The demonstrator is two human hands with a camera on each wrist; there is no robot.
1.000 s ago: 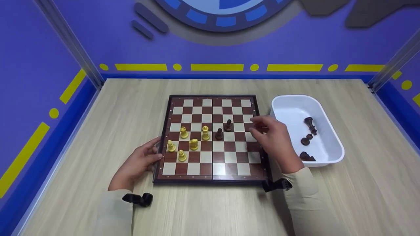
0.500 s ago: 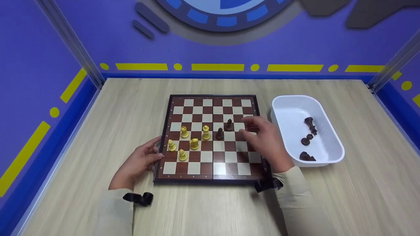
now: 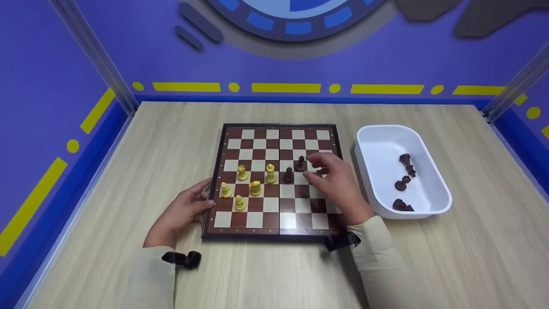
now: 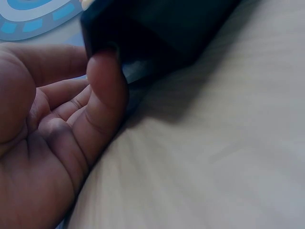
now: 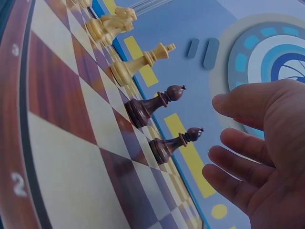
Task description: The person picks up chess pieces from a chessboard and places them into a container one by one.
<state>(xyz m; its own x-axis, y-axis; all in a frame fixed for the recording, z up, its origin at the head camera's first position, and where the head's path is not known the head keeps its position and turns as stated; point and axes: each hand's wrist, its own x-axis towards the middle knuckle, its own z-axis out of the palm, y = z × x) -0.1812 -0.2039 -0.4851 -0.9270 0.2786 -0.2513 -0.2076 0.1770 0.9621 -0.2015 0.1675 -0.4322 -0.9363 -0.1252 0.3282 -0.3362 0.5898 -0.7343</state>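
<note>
Lower left of centre, the left hand (image 3: 185, 212) grips a brown-and-cream checkered chessboard (image 3: 254, 219); right of centre, the right hand (image 3: 339, 182), fingers parted, hovers beside a dark-brown chess bishop (image 3: 300, 164).

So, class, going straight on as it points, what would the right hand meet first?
Probably the dark bishop nearest the right hand, judging by the head view; the exact gap is unclear.

We're in a booth, can't tell if lab or workshop: printed blue panels (image 3: 300, 68) on three sides, metal corner posts (image 3: 95, 53), wood-look table (image 3: 480, 171).
</note>
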